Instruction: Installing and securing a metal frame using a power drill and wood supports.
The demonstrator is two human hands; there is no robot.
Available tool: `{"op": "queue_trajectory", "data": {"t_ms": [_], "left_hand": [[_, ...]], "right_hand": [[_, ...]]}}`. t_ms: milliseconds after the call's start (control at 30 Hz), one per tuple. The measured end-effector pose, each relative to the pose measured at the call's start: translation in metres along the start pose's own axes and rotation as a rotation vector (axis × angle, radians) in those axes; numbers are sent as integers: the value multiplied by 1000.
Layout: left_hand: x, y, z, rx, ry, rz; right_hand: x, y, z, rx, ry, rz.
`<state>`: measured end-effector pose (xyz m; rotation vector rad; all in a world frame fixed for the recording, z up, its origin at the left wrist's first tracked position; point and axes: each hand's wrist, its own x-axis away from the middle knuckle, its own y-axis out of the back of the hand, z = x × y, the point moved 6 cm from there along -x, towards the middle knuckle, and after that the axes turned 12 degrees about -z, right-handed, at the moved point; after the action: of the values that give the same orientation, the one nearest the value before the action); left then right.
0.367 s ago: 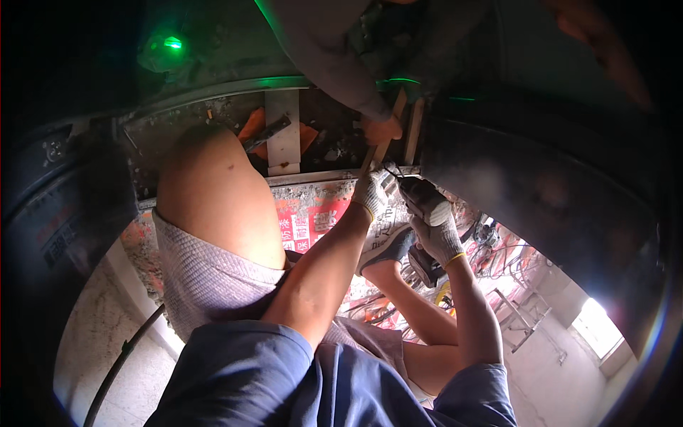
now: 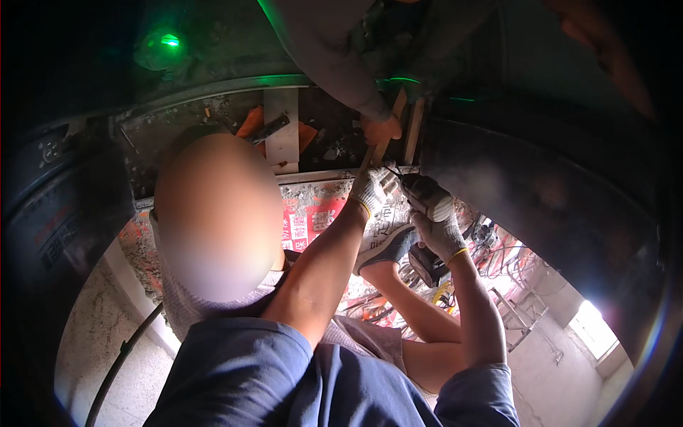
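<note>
My left hand [image 2: 371,189], in a white knit glove, is closed round the near end of a narrow wooden strip [image 2: 382,149]. A cordless drill [image 2: 431,198] is in my gloved right hand [image 2: 442,236], wrapped round its grip. The drill's thin bit points left, toward the strip's end beside my left fingers; whether it touches the wood I cannot tell. Farther up the strip, a co-worker's bare hand [image 2: 383,129] grips it from the far side.
A second wooden strip [image 2: 413,132] stands just right of the held one. Dark panels [image 2: 526,185] flank the opening, and a pale board [image 2: 282,128] crosses the gap at left. Cables [image 2: 445,293] lie below my right arm. A green light [image 2: 169,40] glows at upper left.
Both hands, the drill and the strip keep nearly the same places. The view has shifted only slightly.
</note>
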<state>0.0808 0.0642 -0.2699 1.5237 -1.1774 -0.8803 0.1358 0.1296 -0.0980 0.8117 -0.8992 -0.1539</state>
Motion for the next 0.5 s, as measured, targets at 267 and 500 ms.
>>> {"op": "queue_trajectory", "data": {"t_ms": [267,500], "left_hand": [[29,-20,40,237,205,-83],[24,-24,28,2597,1386,-123]], "right_hand": [[-14,-12,48,29,60,52],[-15,-6,43,105,33,65]]}}
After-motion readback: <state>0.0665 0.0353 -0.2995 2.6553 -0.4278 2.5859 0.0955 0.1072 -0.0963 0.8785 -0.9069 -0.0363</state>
